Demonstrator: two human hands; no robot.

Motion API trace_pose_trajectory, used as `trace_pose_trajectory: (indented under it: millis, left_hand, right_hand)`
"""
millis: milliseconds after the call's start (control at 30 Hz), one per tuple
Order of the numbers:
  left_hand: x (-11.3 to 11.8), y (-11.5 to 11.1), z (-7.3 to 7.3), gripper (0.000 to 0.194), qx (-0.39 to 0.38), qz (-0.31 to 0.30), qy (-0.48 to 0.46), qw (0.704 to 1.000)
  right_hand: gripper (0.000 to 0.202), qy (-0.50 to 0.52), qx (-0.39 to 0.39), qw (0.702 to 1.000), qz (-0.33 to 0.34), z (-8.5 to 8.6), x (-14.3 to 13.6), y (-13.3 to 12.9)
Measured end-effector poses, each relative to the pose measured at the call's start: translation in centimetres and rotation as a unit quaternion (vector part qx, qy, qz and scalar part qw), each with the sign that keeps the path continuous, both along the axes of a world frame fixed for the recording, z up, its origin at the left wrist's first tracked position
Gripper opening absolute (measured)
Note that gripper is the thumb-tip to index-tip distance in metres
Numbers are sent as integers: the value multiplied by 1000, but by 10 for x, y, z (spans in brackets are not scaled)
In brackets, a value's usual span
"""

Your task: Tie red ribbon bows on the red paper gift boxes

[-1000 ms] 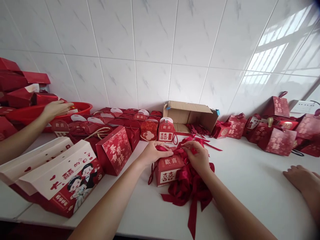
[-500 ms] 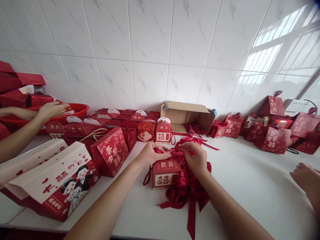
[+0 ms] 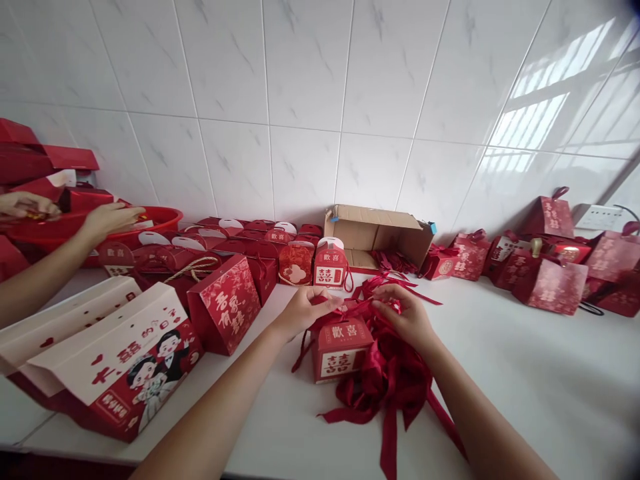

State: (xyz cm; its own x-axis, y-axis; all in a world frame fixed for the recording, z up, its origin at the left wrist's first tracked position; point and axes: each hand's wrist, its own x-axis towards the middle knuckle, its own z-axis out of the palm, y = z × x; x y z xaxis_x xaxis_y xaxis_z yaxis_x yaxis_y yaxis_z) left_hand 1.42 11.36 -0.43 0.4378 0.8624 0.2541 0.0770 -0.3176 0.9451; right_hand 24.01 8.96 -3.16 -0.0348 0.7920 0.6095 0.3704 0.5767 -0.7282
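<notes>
A small red gift box [image 3: 341, 347] with white panels and gold lettering stands on the white table in front of me. Behind its top, my left hand [image 3: 305, 312] pinches a dark red ribbon [image 3: 357, 308]. My right hand [image 3: 403, 317] pinches the same ribbon on the other side, so it runs between both hands over the box. To the right of the box lies a tangled heap of red satin ribbons [image 3: 390, 380], its tails trailing toward the table's front edge. My fingers partly hide where the ribbon meets the box.
Rows of red gift boxes [image 3: 227, 250] line the wall at the left. Large cream-topped boxes [image 3: 125, 360] stand at front left. An open cardboard carton [image 3: 380, 230] holds ribbons. More boxes [image 3: 550, 283] cluster at right. Another person's hands [image 3: 113, 220] are over a red basin [image 3: 170, 217].
My hands have drawn slightly apart, with the ribbon stretched between them. The other person's hand at the far right has left view. At the left, a second hand shows over the basin.
</notes>
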Motion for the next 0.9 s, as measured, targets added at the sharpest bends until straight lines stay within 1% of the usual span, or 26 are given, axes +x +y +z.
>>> trace_pose_trajectory:
  millis: [67,133,200,267,333,433,500,567,667,767,833,900]
  left_hand:
    - [0,2,-1,40,-25,-36,-39,998]
    - [0,4,-4,44,-69,-45,-85,993]
    - [0,9,-8,45,-104,-33,-142,984]
    - [-1,16,-12,43,-121,-18,-199,972]
    - [-3,24,-16,43,-136,8,-238,962]
    - [-6,37,-24,41,-180,82,-252,947]
    - [-8,44,-31,39,-215,129,-239,938]
    - [-8,50,-40,38,-238,157,-219,933]
    - [-5,55,-53,37,-254,179,-194,930]
    - [-2,58,-59,36,-262,187,-179,929]
    - [-1,58,-59,36,-265,188,-175,929]
    - [-2,58,-58,36,-268,188,-174,929]
  right_hand:
    - [21,55,-44,997,42,0,10,2]
    - [40,83,-92,987,99,-1,18,3]
    - [61,79,-141,970,180,-2,20,3]
    - [76,50,-184,948,256,-4,18,1]
    - [86,15,-210,932,295,-5,13,-2]
    - [96,-38,-211,927,309,-7,4,-6]
    - [103,-67,-201,927,308,-8,0,-7]
    - [109,-83,-194,929,304,-8,-3,-8]
    - [121,-95,-189,934,288,-7,-9,-11]
    - [133,-112,-167,945,260,-7,-17,-17]
    - [132,-112,-143,955,236,-7,-24,-21]
    - [125,-82,-132,961,227,-5,-30,-25]
